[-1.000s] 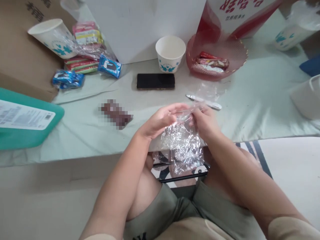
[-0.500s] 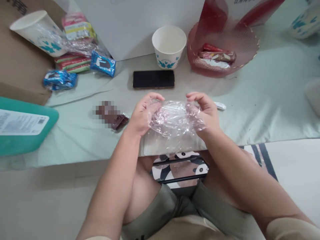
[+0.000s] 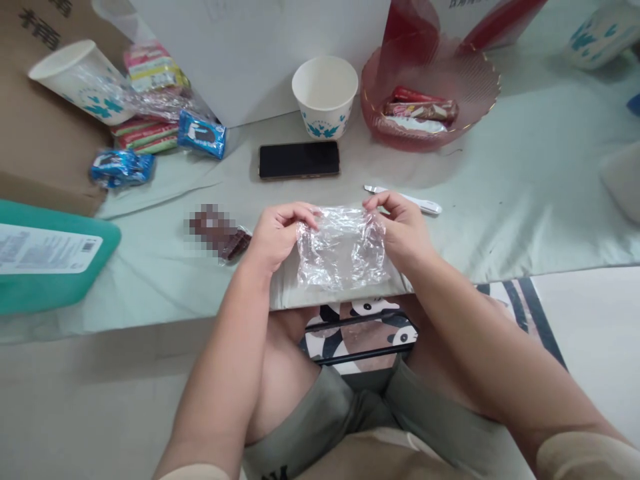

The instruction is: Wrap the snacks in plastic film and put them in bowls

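both hands [image 3: 340, 233] pinch clear plastic bag [image 3: 343, 250].

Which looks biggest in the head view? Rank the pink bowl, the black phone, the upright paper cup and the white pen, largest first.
1. pink bowl
2. black phone and upright paper cup: look alike in size, so I won't rank them
3. white pen, partly hidden behind the right hand

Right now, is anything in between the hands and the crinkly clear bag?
No. The left hand and the right hand both pinch the top corners of the clear plastic bag directly, holding it stretched over the table edge.
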`<move>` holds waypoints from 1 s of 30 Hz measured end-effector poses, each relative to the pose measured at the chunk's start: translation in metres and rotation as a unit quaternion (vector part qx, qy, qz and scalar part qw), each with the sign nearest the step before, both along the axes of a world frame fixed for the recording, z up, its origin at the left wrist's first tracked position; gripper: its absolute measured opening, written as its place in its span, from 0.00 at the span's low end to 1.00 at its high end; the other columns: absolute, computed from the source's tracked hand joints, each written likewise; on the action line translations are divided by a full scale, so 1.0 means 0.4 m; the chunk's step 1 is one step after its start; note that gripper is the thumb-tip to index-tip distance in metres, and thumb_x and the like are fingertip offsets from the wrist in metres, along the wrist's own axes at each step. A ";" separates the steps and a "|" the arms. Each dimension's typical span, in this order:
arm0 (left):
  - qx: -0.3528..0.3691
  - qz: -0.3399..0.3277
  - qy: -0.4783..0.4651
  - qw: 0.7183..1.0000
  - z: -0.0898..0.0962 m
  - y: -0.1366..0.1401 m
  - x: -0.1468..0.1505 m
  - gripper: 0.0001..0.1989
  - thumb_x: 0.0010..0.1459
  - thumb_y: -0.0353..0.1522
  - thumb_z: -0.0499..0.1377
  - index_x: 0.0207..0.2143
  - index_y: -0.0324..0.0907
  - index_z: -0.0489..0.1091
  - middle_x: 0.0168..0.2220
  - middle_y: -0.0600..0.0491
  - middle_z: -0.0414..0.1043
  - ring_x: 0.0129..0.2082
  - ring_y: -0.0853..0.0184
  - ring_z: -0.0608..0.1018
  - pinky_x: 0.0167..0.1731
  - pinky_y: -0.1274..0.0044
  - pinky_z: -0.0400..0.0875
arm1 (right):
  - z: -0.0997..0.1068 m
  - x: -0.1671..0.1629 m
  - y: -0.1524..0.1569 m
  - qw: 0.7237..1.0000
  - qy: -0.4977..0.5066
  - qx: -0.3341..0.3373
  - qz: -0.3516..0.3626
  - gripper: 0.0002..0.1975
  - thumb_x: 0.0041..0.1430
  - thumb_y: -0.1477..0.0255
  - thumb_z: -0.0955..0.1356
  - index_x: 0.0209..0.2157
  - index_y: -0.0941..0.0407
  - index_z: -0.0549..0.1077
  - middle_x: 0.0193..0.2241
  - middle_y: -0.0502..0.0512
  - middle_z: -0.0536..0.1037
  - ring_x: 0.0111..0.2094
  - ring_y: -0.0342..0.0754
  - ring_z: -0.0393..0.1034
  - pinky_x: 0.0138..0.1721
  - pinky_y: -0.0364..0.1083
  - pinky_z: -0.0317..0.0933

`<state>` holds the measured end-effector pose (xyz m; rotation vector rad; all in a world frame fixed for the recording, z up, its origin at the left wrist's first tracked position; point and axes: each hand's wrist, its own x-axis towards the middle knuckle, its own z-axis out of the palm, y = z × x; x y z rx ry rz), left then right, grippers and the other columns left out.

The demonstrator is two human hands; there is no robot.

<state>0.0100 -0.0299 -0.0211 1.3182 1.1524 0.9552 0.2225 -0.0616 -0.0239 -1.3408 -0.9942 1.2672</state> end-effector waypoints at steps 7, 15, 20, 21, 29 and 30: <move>0.073 -0.001 0.104 0.992 0.001 0.007 -0.009 0.13 0.44 0.23 0.55 0.23 0.45 0.79 0.39 0.51 0.79 0.44 0.63 0.79 0.48 0.68 0.74 | -0.013 0.003 0.025 0.999 -0.014 0.015 -0.050 0.16 0.56 0.69 0.68 0.48 0.48 0.68 0.49 0.53 0.75 0.26 0.39 0.64 0.27 0.43 0.64; -0.091 0.032 -0.135 0.986 0.014 0.003 -0.002 0.19 0.54 0.44 0.64 0.45 0.49 0.68 0.46 0.52 0.75 0.38 0.63 0.81 0.34 0.72 0.78 | -0.016 -0.006 0.002 0.991 -0.085 0.099 0.030 0.28 0.55 0.66 0.73 0.56 0.45 0.63 0.57 0.55 0.70 0.34 0.43 0.69 0.38 0.48 0.69; -0.183 0.039 -0.089 0.978 0.017 0.007 0.007 0.26 0.43 0.33 0.72 0.46 0.43 0.70 0.30 0.55 0.76 0.25 0.71 0.76 0.24 0.80 0.70 | -0.038 -0.004 0.017 0.999 -0.011 0.037 0.005 0.34 0.56 0.51 0.73 0.60 0.43 0.61 0.57 0.58 0.72 0.45 0.51 0.74 0.42 0.52 0.73; -0.180 0.052 -0.103 0.977 0.016 0.010 0.006 0.25 0.43 0.32 0.72 0.45 0.42 0.71 0.29 0.55 0.76 0.25 0.71 0.76 0.25 0.80 0.71 | -0.039 -0.004 0.019 1.000 0.020 0.002 0.013 0.34 0.54 0.50 0.73 0.59 0.45 0.63 0.54 0.59 0.75 0.43 0.51 0.75 0.41 0.53 0.73; -0.213 -0.030 -0.140 0.966 0.028 -0.001 0.005 0.20 0.43 0.33 0.73 0.38 0.40 0.73 0.32 0.54 0.79 0.31 0.69 0.81 0.32 0.79 0.76 | 0.005 -0.029 0.006 0.994 0.076 -0.039 0.070 0.15 0.52 0.58 0.75 0.31 0.53 0.73 0.26 0.49 0.75 0.28 0.43 0.69 0.33 0.46 0.66; -0.227 -0.043 -0.125 0.965 0.028 -0.003 0.007 0.18 0.44 0.33 0.72 0.37 0.40 0.72 0.32 0.53 0.79 0.29 0.69 0.81 0.30 0.79 0.75 | 0.007 -0.031 0.006 0.994 0.089 -0.032 0.055 0.16 0.53 0.57 0.75 0.33 0.53 0.72 0.27 0.48 0.76 0.28 0.44 0.70 0.34 0.46 0.66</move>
